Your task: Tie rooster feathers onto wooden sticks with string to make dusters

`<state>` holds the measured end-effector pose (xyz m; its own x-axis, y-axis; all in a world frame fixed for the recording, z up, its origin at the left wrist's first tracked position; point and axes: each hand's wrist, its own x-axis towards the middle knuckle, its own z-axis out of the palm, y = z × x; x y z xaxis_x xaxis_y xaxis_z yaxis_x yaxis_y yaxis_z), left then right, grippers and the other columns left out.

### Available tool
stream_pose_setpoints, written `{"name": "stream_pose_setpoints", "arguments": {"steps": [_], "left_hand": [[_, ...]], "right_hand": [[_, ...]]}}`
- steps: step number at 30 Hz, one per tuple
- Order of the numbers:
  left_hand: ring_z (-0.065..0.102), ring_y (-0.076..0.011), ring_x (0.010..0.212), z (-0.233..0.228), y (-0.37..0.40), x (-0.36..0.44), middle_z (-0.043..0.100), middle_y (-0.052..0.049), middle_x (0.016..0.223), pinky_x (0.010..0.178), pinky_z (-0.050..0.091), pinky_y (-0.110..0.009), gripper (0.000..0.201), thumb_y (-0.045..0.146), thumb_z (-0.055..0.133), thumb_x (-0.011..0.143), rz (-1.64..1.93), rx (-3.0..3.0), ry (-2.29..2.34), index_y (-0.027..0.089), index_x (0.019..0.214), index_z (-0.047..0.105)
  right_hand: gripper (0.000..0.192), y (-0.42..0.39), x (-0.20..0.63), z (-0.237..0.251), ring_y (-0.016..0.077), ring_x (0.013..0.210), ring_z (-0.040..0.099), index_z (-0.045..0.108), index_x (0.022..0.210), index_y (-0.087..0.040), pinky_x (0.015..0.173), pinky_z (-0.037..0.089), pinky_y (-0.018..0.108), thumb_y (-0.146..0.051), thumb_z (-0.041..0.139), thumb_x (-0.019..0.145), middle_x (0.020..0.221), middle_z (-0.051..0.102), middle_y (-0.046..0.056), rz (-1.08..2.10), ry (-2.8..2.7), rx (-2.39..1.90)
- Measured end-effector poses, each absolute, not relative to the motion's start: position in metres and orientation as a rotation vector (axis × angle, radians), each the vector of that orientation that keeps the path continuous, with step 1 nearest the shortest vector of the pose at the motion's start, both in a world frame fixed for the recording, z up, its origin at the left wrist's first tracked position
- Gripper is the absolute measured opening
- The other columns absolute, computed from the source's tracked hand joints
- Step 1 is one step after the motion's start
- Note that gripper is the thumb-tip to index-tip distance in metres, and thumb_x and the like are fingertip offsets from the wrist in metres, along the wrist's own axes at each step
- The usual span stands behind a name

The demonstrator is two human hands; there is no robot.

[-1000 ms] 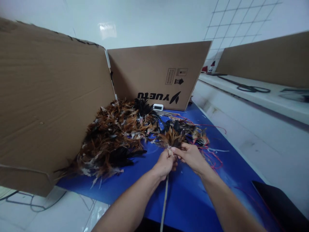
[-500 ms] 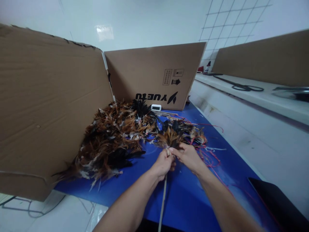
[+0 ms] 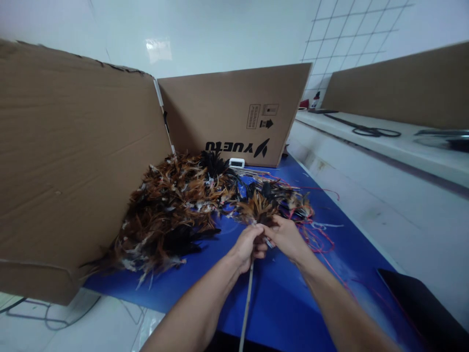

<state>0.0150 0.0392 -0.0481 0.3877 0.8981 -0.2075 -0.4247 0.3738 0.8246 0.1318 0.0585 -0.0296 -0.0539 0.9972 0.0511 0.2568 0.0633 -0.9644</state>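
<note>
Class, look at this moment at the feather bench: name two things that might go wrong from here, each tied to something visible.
1. The left hand and right hand pinch the feather bundle only at its base on the thin stick; feathers could slip loose.
2. Loose red strings lie beside the right hand and may tangle in.

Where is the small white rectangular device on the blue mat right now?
In the head view, the small white rectangular device lies at the far end of the blue mat, against the printed brown cardboard panel, just behind the brown-and-black feather pile.
</note>
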Motion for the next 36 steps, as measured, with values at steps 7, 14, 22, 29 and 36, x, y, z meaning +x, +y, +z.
{"name": "stream_pose_setpoints", "arguments": {"steps": [7,14,22,29,36], "left_hand": [[0.029,-0.0012,0.043,-0.051,0.04,0.017,0.049,0.001,0.066,0.039,0.018,-0.014,0.043,0.058,0.052,0.073,0.985,0.888,0.702,0.015,0.077,0.047],[0.028,-0.0014,0.043,-0.049,0.043,0.015,0.04,0.006,0.06,0.039,0.021,-0.015,0.039,0.05,0.061,0.068,1.049,0.794,0.745,0.017,0.076,0.042],[0.03,-0.0007,0.043,-0.046,0.045,0.012,0.037,0.007,0.06,0.039,0.02,-0.015,0.041,0.047,0.065,0.066,1.097,0.731,0.72,0.017,0.074,0.039],[0.028,-0.0013,0.043,-0.046,0.045,0.011,0.036,0.007,0.059,0.039,0.022,-0.015,0.039,0.048,0.062,0.068,1.109,0.801,0.723,0.018,0.073,0.038],[0.025,-0.0007,0.041,-0.045,0.043,0.012,0.039,0.006,0.061,0.037,0.019,-0.014,0.034,0.046,0.058,0.071,1.067,0.841,0.716,0.017,0.075,0.041]], "right_hand": [[0.03,0.057,0.129,-0.029,0.0092,0.04,0.049,0.054,0.077,-0.015,0.036,0.04,0.02,-0.038,0.066,0.063,0.052,0.057,-0.003,1.145,-1.401,-1.286],[0.034,0.056,0.135,-0.02,0.0118,0.049,0.055,0.053,0.082,-0.015,0.037,0.043,0.02,-0.044,0.063,0.067,0.059,0.057,0.0,1.053,-1.416,-1.189],[0.034,0.049,0.142,-0.016,0.0074,0.037,0.045,0.054,0.059,-0.017,0.039,0.034,0.019,-0.045,0.05,0.079,0.045,0.053,-0.002,0.828,-1.684,-1.424],[0.042,0.053,0.137,-0.028,0.0061,0.031,0.035,0.049,0.05,-0.017,0.035,0.027,0.019,-0.05,0.05,0.077,0.034,0.039,-0.006,0.891,-1.61,-1.492],[0.033,0.056,0.13,-0.028,0.0042,0.03,0.032,0.05,0.058,-0.017,0.029,0.023,0.017,-0.045,0.067,0.061,0.039,0.045,-0.006,1.167,-1.205,-1.402]]}}
